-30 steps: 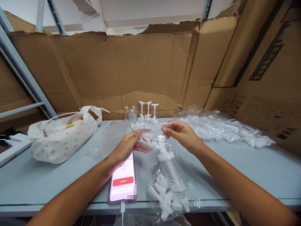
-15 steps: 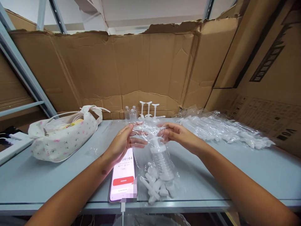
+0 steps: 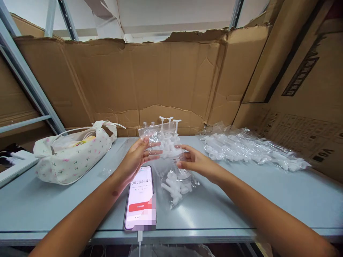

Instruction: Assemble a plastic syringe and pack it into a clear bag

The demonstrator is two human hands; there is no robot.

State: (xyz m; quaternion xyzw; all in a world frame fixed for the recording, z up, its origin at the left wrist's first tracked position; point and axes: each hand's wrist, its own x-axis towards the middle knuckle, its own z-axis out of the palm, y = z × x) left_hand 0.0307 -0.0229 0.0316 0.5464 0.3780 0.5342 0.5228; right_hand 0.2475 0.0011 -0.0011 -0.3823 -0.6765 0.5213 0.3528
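Note:
A clear plastic bag (image 3: 158, 132) with loose white plastic parts (image 3: 175, 187) in it is between my two hands, above the worktop. My left hand (image 3: 136, 157) pinches the bag's left side, its other fingers stretched out behind the film. On the opposite side, the curled fingers of my right hand (image 3: 197, 162) grip the bag. More white pieces (image 3: 170, 144) show between the hands, level with the fingertips. Reflections on the film blur what lies inside. Below my left hand lies a phone (image 3: 140, 200) showing a timer.
Filled clear bags (image 3: 252, 146) lie in a row at the right. White T-topped parts (image 3: 169, 120) and small clear bottles (image 3: 145, 124) stand at the back. A floral pouch (image 3: 72, 157) and a power strip (image 3: 18, 164) are left. A cardboard wall (image 3: 171, 78) closes the back.
The bag has been raised and tipped away from the front edge. Its ribbed bottle, plain earlier, is now hard to make out. My left hand has moved slightly left.

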